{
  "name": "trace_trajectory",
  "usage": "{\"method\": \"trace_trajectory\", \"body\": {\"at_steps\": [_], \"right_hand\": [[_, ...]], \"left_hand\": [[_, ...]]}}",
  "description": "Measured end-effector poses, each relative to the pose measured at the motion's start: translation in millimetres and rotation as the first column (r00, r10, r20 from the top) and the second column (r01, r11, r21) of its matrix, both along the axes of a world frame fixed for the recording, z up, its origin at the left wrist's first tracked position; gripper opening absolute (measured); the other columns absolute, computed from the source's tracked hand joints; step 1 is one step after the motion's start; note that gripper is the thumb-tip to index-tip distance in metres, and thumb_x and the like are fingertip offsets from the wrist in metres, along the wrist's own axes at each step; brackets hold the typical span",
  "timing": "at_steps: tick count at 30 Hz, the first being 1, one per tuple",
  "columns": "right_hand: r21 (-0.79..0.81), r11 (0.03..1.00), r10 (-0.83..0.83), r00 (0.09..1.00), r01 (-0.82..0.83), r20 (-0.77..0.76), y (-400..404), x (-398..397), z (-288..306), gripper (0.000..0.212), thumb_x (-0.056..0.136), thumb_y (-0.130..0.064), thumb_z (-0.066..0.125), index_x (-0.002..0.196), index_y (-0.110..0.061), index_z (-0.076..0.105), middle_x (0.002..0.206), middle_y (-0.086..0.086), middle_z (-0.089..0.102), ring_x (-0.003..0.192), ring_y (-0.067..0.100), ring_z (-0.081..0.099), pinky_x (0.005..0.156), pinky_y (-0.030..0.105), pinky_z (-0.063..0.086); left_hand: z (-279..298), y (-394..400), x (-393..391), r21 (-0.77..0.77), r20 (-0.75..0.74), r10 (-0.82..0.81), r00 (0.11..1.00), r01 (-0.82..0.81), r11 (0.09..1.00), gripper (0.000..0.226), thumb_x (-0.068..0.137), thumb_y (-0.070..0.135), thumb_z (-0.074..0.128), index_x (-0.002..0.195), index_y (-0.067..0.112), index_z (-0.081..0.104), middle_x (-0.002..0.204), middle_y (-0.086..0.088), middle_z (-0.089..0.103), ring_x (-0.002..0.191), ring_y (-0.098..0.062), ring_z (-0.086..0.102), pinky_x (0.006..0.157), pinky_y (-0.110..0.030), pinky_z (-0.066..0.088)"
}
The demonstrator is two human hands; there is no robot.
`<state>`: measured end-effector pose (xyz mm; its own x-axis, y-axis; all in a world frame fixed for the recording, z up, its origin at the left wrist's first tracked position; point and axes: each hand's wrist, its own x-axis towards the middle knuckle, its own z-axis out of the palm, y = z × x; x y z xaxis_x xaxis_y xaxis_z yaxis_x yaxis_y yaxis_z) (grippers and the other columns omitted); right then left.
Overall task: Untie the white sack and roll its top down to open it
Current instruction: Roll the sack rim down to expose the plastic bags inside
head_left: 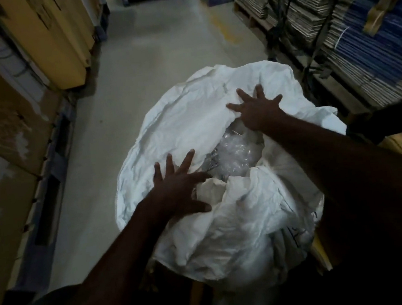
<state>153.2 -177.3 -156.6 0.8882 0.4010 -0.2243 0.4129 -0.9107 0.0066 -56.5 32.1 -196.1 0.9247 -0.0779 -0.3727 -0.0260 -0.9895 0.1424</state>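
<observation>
Fingers of both hands are spread flat, grasping nothing. Left hand (174,190) and right hand (258,114) press one white sack (191,118), its mouth open.

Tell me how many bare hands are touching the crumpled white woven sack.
2. The left hand presses the white woven sack at its near-left rim; the right hand presses its far-right rim.

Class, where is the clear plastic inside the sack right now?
In the head view, the clear plastic shows through the mouth of the white sack, between the left hand and right hand.
</observation>
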Motion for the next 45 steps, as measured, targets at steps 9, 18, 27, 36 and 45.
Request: {"method": "trace_trajectory", "body": {"at_steps": [9, 18, 27, 36, 45], "right_hand": [[0.081, 0.993, 0.064, 0.977, -0.082, 0.204, -5.3, -59.7, 6.5, 0.069, 0.104, -0.029, 0.051, 0.165, -0.032, 0.018, 0.176, 0.004, 0.0, 0.159, 0.043, 0.007, 0.117, 0.078, 0.018], [-0.02, 0.996, -0.085, 0.995, 0.084, -0.049, -74.6, -138.0, -13.1, 0.129, 0.083, -0.057, 0.078, 0.164, -0.014, -0.014, 0.174, 0.01, 0.002, 0.16, 0.035, 0.011, 0.118, 0.074, 0.016], [-0.161, 0.967, -0.244, 0.896, 0.197, -0.37, -158.3, -156.6, -36.6, 0.164, 0.05, -0.093, 0.062, 0.161, -0.004, -0.019, 0.172, 0.011, -0.02, 0.157, 0.047, 0.011, 0.119, 0.072, 0.024], [0.372, 0.922, 0.035, 0.981, -0.106, 0.192, -88.1, -196.8, 7.9, 0.059, 0.095, -0.026, 0.071, 0.148, -0.013, 0.051, 0.151, 0.013, 0.054, 0.137, 0.033, 0.053, 0.119, 0.047, 0.033], [0.169, 0.896, 0.443, 0.836, -0.409, -0.323, -22.4, -273.3, -4.9, 0.069, 0.106, -0.043, 0.052, 0.164, -0.017, 0.024, 0.154, 0.017, 0.048, 0.14, 0.035, 0.05, 0.114, 0.045, 0.044]], "left_hand": [[34.4, -9.4, 25.4, -0.235, 0.396, 0.049, 0.917, 0.05, 0.971, 0.061, 0.1, 0.078, 0.031, 0.13, 0.043, 0.072, 0.173, -0.007, 0.036, 0.15, -0.046, 0.044, 0.127, -0.061, 0.028], [19.7, -30.4, 7.0, 0.015, 0.247, -0.105, 0.963, 0.104, 0.994, 0.107, 0.092, 0.046, 0.08, 0.172, 0.022, 0.014, 0.181, -0.004, 0.012, 0.165, -0.034, 0.016, 0.133, -0.052, 0.016], [6.2, 23.2, -7.8, -0.029, -0.06, 0.031, 0.998, -0.033, 0.999, 0.165, 0.055, 0.09, 0.076, 0.168, 0.023, -0.023, 0.177, 0.003, -0.027, 0.167, -0.027, -0.015, 0.133, -0.055, 0.002], [39.0, -27.7, -15.8, -0.203, 0.436, 0.01, 0.9, 0.087, 0.975, 0.073, 0.103, 0.035, 0.071, 0.167, 0.025, 0.037, 0.175, -0.006, 0.031, 0.162, -0.032, 0.03, 0.13, -0.041, 0.023], [21.1, -9.0, -3.0, -0.074, 0.419, 0.087, 0.904, -0.062, 0.995, 0.102, 0.098, 0.069, 0.058, 0.173, 0.024, 0.005, 0.18, -0.013, 0.008, 0.166, -0.036, 0.014, 0.132, -0.054, 0.017]]}}
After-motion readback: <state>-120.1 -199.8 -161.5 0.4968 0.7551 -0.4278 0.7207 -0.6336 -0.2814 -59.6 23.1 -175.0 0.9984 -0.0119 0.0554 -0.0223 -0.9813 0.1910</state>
